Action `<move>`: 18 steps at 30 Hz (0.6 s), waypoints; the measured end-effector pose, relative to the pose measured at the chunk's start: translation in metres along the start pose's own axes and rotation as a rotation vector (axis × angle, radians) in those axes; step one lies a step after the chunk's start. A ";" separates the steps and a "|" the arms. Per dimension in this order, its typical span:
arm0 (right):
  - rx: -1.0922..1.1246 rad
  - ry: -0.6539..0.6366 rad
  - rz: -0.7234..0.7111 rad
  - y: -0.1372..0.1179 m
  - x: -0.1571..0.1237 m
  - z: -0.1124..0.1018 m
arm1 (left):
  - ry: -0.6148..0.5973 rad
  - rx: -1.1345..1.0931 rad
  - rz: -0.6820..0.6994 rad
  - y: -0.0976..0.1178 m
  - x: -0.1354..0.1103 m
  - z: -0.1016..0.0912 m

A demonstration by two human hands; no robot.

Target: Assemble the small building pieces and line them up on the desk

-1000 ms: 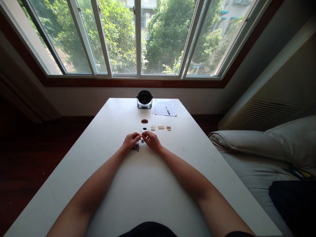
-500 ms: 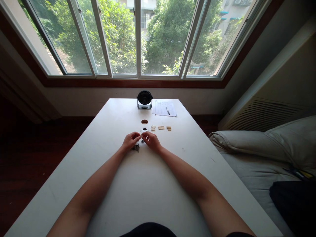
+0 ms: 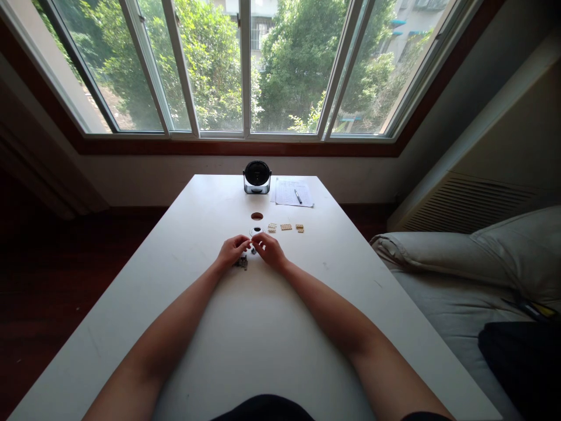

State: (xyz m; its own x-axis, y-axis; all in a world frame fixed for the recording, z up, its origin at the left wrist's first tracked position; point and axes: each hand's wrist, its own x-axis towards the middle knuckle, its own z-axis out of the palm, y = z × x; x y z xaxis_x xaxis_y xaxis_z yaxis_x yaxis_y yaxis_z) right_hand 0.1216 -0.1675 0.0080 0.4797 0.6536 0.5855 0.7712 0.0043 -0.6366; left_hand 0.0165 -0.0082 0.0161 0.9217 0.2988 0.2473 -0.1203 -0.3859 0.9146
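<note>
My left hand (image 3: 232, 250) and my right hand (image 3: 269, 249) meet fingertip to fingertip over the white table, both pinched closed. Whatever sits between the fingertips is too small to make out. Below the left hand lies a small heap of dark grey bits (image 3: 241, 262). A tiny dark piece (image 3: 253, 251) shows on the table between the hands. Just beyond the fingers is a round, pale ring-like item (image 3: 256, 230) with a dark centre. To its right, several small tan studded pieces (image 3: 286, 227) lie in little groups.
A black fan-like round device (image 3: 257, 175) on a stand is at the far end of the white table (image 3: 263, 327). Beside it are paper sheets (image 3: 287, 196) with a pen (image 3: 298, 197). A round hole (image 3: 256, 216) pierces the tabletop. A sofa (image 3: 442, 286) stands to the right.
The fingertips have shifted very slightly against each other. Both arms and the things on the table stay where they were.
</note>
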 end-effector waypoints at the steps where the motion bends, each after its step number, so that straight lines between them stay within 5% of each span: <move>1: 0.005 -0.001 -0.005 0.000 0.000 0.000 | -0.003 0.001 0.003 0.000 0.000 0.000; 18: 0.029 -0.022 0.041 0.004 0.000 0.000 | 0.020 -0.090 0.032 -0.004 0.001 0.002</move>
State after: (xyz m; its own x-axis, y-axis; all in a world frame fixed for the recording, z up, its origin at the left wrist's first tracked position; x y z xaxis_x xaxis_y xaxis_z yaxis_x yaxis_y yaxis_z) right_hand 0.1249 -0.1672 0.0052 0.5013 0.6702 0.5472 0.7380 -0.0011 -0.6748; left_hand 0.0181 -0.0079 0.0124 0.9094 0.3055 0.2821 -0.1829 -0.3154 0.9312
